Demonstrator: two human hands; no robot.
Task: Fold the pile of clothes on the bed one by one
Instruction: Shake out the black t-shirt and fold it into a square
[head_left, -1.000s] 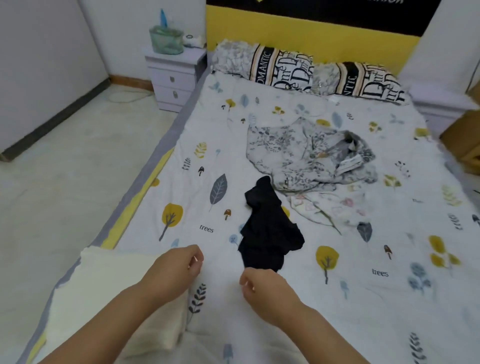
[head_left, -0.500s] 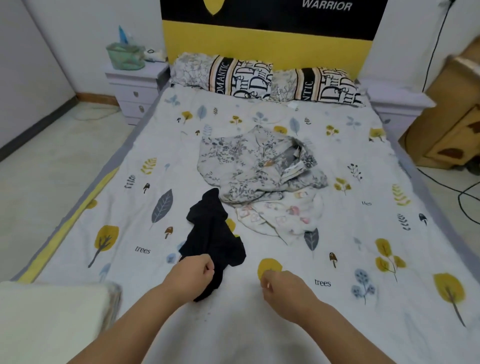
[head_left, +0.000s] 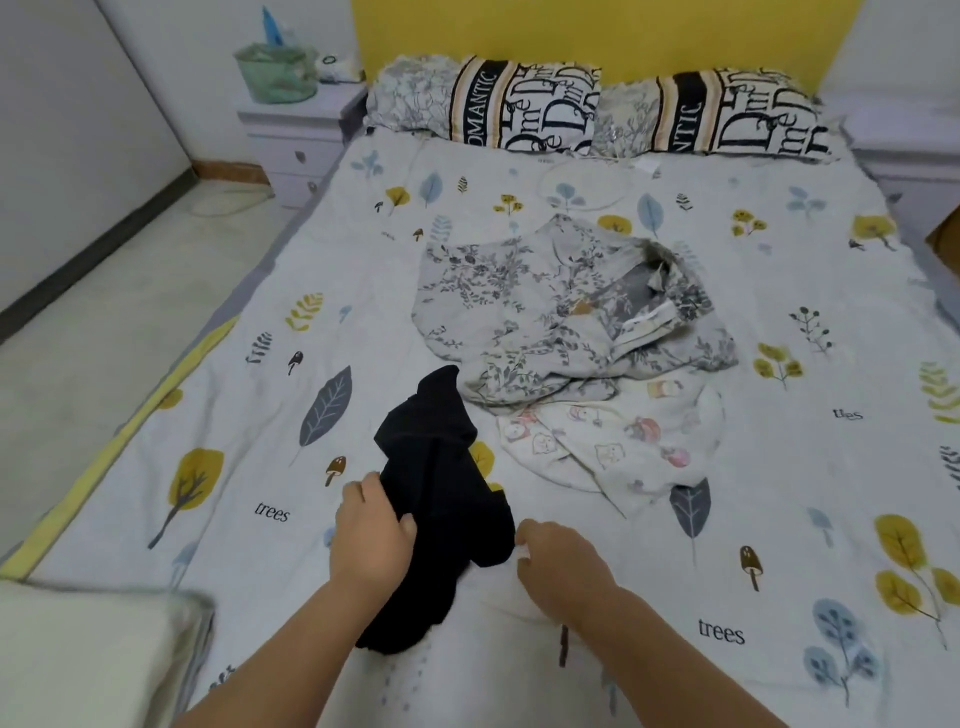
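Observation:
A crumpled black garment (head_left: 441, 499) lies on the bed near me. My left hand (head_left: 371, 535) grips its left edge, thumb over the cloth. My right hand (head_left: 558, 564) sits at the garment's right edge with its fingers curled; whether it pinches the cloth cannot be told. Further back lies a grey floral garment (head_left: 550, 306), bunched up. A white garment with small cartoon prints (head_left: 608, 447) lies partly under it. A folded cream cloth (head_left: 88, 660) rests at the bed's near left corner.
The bed sheet (head_left: 779, 519) is white with leaf and tree prints. Two patterned pillows (head_left: 524, 104) lean on the yellow headboard. A white nightstand (head_left: 296, 130) with a green basket stands at the back left. Bare floor runs along the left.
My left hand moved right from beside the cream cloth and took hold of the black garment. My right hand shifted to the garment's right edge. The view swung right.

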